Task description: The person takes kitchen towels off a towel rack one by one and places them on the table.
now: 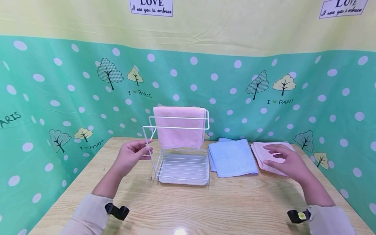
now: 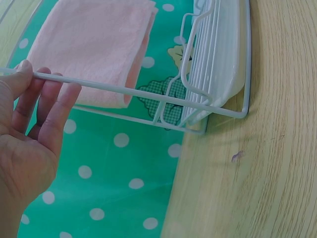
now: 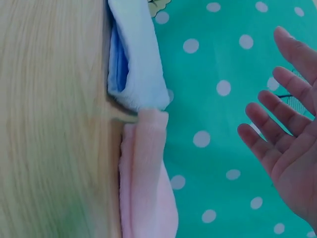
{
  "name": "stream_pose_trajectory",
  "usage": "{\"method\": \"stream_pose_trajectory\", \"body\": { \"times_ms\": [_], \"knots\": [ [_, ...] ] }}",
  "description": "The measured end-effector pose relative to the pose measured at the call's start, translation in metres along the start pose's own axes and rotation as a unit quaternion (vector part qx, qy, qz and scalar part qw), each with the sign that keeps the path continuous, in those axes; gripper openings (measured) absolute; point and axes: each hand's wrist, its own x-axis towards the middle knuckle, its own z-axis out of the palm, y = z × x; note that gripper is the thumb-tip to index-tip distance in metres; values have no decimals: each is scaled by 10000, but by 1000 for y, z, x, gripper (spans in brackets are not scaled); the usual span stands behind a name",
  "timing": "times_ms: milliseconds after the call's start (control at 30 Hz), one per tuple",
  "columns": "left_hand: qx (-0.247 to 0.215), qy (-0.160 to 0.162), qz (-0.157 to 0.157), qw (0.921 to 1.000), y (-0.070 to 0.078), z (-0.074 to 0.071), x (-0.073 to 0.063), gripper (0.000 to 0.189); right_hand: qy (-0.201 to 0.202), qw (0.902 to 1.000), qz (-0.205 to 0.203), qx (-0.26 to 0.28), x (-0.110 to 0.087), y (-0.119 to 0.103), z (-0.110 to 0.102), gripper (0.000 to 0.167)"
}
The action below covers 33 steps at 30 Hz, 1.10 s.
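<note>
A white wire rack (image 1: 176,127) stands on the table with a pink towel (image 1: 179,137) draped over its rear top bar. My left hand (image 1: 132,155) pinches the rack's left front upright between thumb and fingers; the left wrist view shows the thumb over the wire (image 2: 124,90). Above the folded pink towel (image 1: 264,160) at the right, my right hand (image 1: 286,163) hovers with fingers spread and nothing in them. In the right wrist view the fingers of that hand (image 3: 292,134) stand apart from the pink towel (image 3: 148,183).
A folded blue towel (image 1: 235,158) lies between the rack and the folded pink towel. The rack's base carries a pale tray (image 1: 183,179) under wire slats. Behind the wooden table (image 1: 188,209) hangs a green dotted curtain (image 1: 214,88).
</note>
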Motion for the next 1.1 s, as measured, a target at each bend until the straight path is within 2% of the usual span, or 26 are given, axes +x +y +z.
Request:
{"method": "stream_pose_trajectory", "body": {
  "times_ms": [333,700,933,1100],
  "knots": [
    [-60,10,37,10000,0,1,0,34,-45,9970,-623,461,8,-26,0,44],
    [-56,14,101,9999,-1,1,-1,33,-483,9927,-985,500,19,-50,2,52],
    [42,1,42,10000,0,1,-1,37,-720,9857,-1350,709,26,-62,3,54],
    [33,-9,39,10000,1,1,-1,38,-862,9847,-1359,662,31,-68,4,54]
  ]
}}
